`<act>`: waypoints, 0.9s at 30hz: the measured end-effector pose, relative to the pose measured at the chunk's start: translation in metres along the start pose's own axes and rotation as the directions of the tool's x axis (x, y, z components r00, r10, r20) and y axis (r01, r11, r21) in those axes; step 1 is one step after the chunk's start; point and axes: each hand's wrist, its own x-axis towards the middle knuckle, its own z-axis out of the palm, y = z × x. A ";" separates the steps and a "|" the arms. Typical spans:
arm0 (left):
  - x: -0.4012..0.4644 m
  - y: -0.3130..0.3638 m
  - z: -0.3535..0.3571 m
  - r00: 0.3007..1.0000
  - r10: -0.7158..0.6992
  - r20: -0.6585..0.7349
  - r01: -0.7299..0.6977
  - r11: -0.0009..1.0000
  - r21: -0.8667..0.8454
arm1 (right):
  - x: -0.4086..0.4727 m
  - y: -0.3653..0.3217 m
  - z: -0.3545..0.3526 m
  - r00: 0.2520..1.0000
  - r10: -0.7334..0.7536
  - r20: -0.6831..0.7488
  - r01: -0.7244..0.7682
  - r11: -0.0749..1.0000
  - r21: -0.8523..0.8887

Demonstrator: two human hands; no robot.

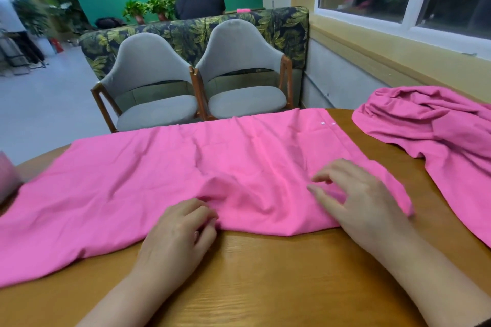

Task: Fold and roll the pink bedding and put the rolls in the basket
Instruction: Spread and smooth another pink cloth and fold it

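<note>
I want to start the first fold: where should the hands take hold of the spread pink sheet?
Probably the near hem of the spread pink sheet, from the person's side. That edge lies loose along the wooden table where the left hand already pinches it; the right hand could pinch it further right.
</note>
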 end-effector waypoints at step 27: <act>-0.035 -0.112 -0.072 0.990 0.055 -0.127 -0.081 0.974 -0.212 | 0.014 -0.105 0.070 0.886 -0.067 0.459 0.077 0.997 -0.004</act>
